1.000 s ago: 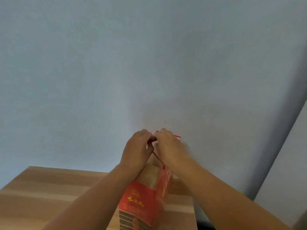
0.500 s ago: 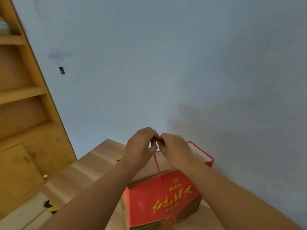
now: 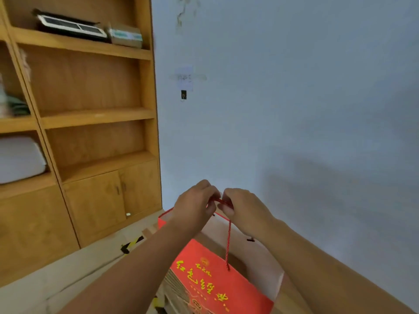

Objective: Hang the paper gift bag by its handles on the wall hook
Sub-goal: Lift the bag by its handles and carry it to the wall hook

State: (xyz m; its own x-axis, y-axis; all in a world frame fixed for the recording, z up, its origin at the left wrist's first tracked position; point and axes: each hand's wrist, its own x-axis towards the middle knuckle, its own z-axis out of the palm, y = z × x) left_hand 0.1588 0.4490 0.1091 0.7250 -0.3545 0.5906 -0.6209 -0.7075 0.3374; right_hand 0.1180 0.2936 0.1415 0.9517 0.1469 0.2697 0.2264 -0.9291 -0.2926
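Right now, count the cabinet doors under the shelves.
2 show clearly, both at the bookcase's base: the left door and the right door, side by side. More may lie further left, but seams there are unclear.

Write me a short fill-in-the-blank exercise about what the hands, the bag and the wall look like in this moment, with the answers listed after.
1. Both hands, the left hand and the right hand, pinch the bag's ____ rope handles.
2. The gift bag carries ____ lettering on its red panel.
3. The small dark hook sits on the wall, ____ the hands.
4. The wooden shelf unit stands to the ____ of the hook.

Answers: red; yellow; above; left
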